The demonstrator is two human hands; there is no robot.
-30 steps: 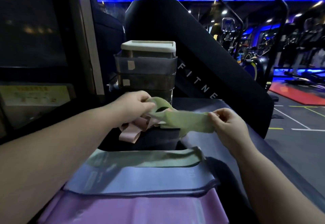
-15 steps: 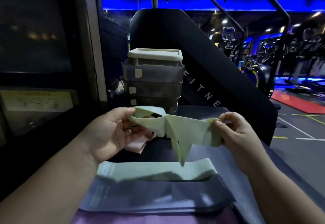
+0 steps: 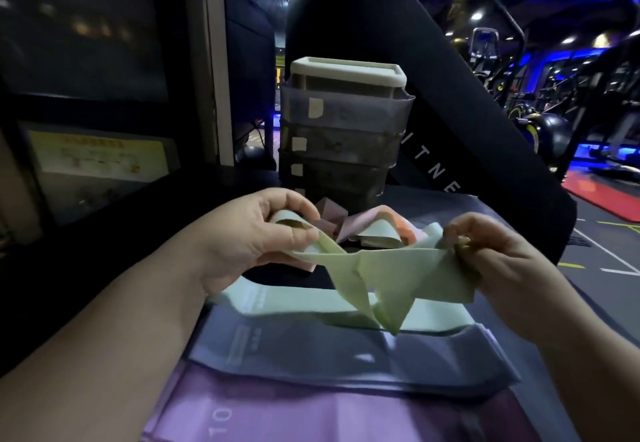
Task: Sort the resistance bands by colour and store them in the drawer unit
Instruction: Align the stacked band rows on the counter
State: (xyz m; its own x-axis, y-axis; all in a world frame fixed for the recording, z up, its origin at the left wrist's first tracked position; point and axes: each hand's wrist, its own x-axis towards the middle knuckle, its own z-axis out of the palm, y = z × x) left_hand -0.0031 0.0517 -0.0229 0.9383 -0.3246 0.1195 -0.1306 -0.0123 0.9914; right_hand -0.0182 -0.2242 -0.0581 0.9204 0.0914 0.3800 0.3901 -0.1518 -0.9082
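Since the earlier frame I am watching the hands drawing a little further apart, so the green band (image 3: 388, 268) is spreading wider, though its middle is still sagging in a twisted fold. The left hand (image 3: 252, 237) is keeping a pinching grip on one looped end, thumb and fingers curled round it. The right hand (image 3: 498, 258) is gripping the other end the same way. The band is hanging in the air in front of the drawer unit (image 3: 343, 129), just above the flat green band (image 3: 284, 301) lying nearer me than the unit. Further from the unit, the grey band (image 3: 311, 355) and purple band (image 3: 294, 414) are lying in their own layers. A tangled pile (image 3: 367, 226) is waiting at the unit's foot on the tabletop (image 3: 433, 206). I am judging the untwisting unfinished; storing is not starting yet.
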